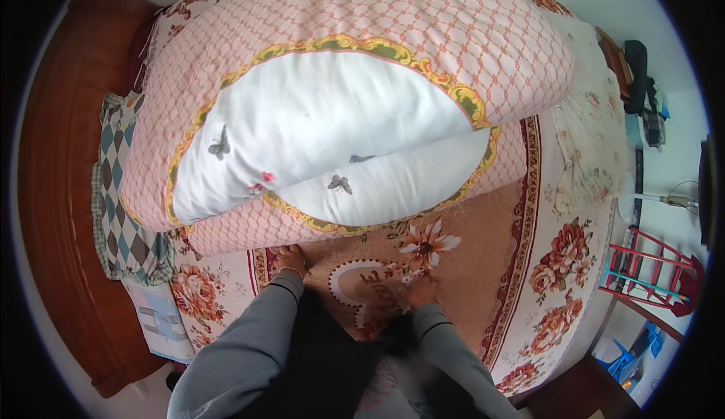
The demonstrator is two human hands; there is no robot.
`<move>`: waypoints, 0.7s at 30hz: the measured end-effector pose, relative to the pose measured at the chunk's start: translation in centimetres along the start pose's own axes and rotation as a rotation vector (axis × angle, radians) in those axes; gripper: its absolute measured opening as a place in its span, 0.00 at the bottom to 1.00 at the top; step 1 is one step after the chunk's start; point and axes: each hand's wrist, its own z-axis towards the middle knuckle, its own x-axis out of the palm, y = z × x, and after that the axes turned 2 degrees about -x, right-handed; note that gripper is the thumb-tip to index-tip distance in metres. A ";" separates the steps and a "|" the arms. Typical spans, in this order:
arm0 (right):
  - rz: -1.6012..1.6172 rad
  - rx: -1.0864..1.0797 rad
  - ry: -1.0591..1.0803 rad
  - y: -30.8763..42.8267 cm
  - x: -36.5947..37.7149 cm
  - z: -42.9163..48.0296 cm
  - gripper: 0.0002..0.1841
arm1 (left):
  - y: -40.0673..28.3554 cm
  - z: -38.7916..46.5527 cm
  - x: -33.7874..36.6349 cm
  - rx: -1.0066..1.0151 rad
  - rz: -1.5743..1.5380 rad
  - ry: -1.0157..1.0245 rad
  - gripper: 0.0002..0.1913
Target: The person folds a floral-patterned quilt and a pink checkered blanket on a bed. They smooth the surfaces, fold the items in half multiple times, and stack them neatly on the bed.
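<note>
A pink lattice-patterned quilt lies folded over itself across the bed. White oval panels with gold scroll borders and printed butterflies show on it. Beneath spreads a brown and cream floral bedspread with a heart print and dark red bands. My left hand rests on the bedspread's patterned band, its fingers just short of the quilt's near edge. Farther right, my right hand is down on the bedspread beside the heart print. Its fingers are blurred and partly hidden, so any grip cannot be made out.
A wooden headboard stands at the left, with a diamond-patterned pillow beside it. A cream floral cloth lies on the bed's right side. Past that edge are a red metal rack and blue plastic items.
</note>
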 end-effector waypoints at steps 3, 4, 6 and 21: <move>0.141 -0.061 -0.051 1.5 -0.8 -0.9 0.22 | 4.9 1.3 2.0 0.421 0.013 0.034 0.36; 0.190 -0.089 -0.077 1.6 -1.6 0.2 0.22 | 5.3 1.8 1.1 0.517 -0.190 0.090 0.35; 0.268 -0.110 -0.141 0.5 -3.8 1.4 0.21 | 5.0 -1.1 -3.3 0.565 -0.810 0.342 0.32; 1.333 -0.062 -0.389 32.5 -29.7 -2.5 0.37 | 9.5 -6.8 -27.2 0.336 -2.698 0.683 0.35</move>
